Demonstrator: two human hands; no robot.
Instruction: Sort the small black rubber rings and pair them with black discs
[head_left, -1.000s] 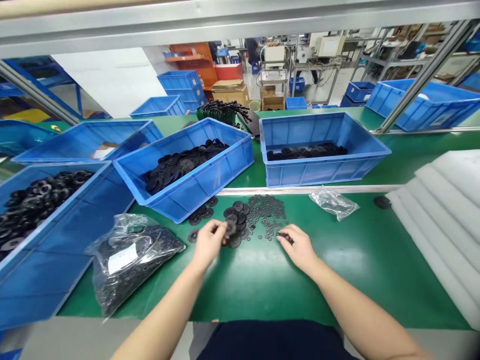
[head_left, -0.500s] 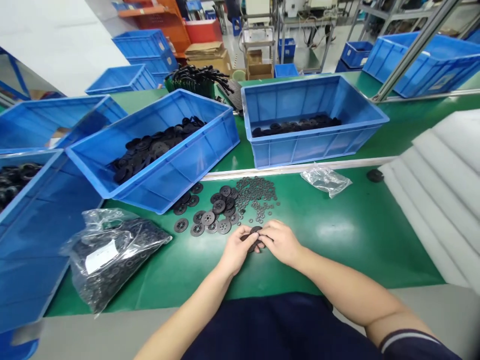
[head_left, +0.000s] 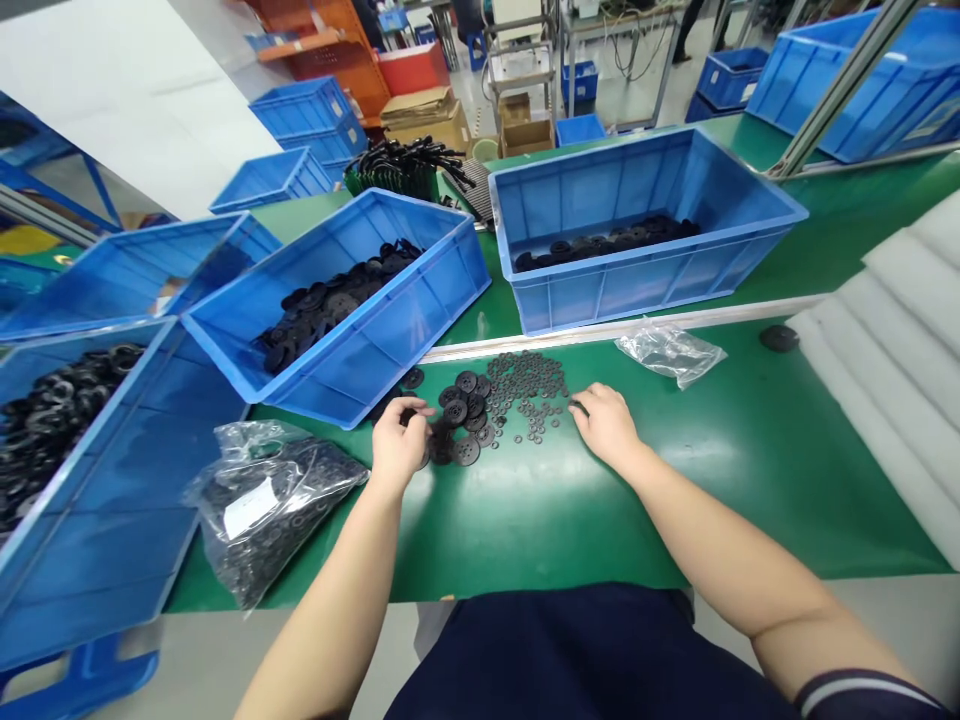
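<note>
On the green table lie several black round discs and a scatter of small black rings. My left hand rests at the left side of the discs, fingers curled in a pinch on one black disc. My right hand sits at the right edge of the small rings, fingers bent down onto the table with the tips touching a ring; what they hold is too small to name.
A tilted blue bin of black discs leans just behind the pile. A second blue bin stands behind right. A plastic bag of black parts lies left, a small clear bag right. White foam sheets line the right side.
Half a second ago both hands met near the table's front over one disc. They have since parted: the left went to the discs, the right to the small rings.
</note>
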